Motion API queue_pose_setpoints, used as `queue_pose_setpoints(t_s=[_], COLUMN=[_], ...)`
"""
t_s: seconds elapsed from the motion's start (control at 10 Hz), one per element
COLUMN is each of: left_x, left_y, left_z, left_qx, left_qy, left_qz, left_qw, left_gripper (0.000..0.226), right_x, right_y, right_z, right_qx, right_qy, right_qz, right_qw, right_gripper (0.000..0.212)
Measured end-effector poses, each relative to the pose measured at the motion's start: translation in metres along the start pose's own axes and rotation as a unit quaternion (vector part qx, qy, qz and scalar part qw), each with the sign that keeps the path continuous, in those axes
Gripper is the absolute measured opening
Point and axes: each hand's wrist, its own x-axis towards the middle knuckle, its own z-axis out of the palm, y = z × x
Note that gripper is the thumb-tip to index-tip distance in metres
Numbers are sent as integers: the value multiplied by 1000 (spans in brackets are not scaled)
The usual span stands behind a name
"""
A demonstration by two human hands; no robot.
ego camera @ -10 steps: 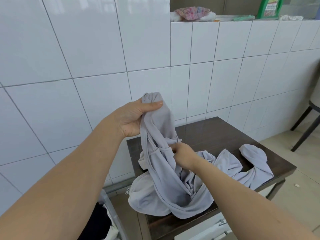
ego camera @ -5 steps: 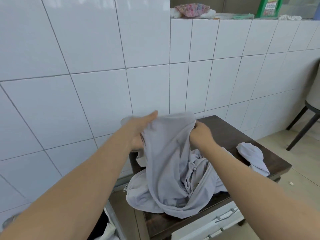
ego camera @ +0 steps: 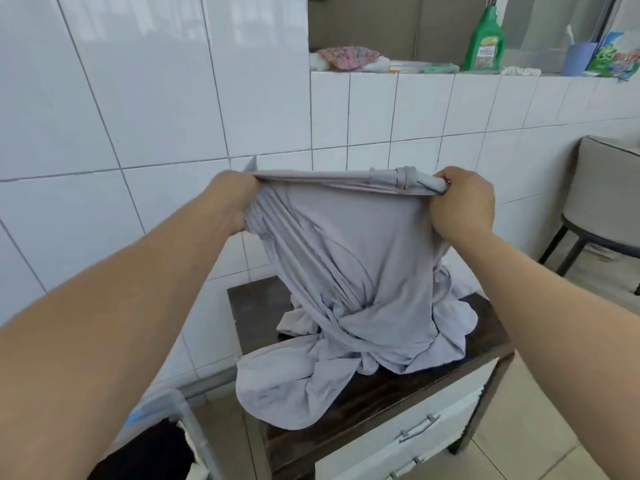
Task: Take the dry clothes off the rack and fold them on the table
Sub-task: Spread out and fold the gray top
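One grey garment (ego camera: 349, 258): left hand (ego camera: 235, 199) and right hand (ego camera: 462, 202) each grip its stretched top edge; lower folds rest on one dark table (ego camera: 381, 393).

No text is showing clearly enough to read. The green detergent bottle (ego camera: 485, 41), standing on the tiled ledge (ego camera: 433, 73) toward its right end, is carrying a label with red and yellow patches, but its print is blurring into smears. The green and white packet (ego camera: 614, 60), lying at the ledge's far right edge, is showing coloured printing too small and soft to make out. No brand, number or sign is coming through anywhere else.
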Motion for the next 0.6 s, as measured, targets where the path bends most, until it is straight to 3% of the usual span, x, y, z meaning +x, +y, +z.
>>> queue_pose_setpoints(t_s=[0.1, 0.2, 0.3, 0.4, 0.5, 0.6], left_x=[31, 195, 98, -45, -30, -40], left_y=[61, 91, 109, 110, 131, 155], left_z=[-6, -49, -45, -22, -32, -26], left_qx=[-71, -114, -24, -10, -106, -315], left_qy=[58, 169, 116, 114, 59, -13], left_qz=[120, 184, 96, 122, 61, 81], left_qw=[989, 962, 988, 986, 991, 946], left_gripper=[23, 37, 18, 29, 28, 34], right_x=[19, 33, 42, 29, 46, 53], right_y=[-26, -43, -22, -30, -53, -79], right_z=[-39, -62, -58, -67, -84, -99], right_qx=[-59, -62, -110, 246, 446, 351], right_qy=[81, 118, -20, -17, 32, 133], right_qz=[-69, -85, -15, 213, 205, -26], right_qw=[993, 987, 994, 945, 871, 926], right_gripper=[33, 34, 16, 10, 18, 12])
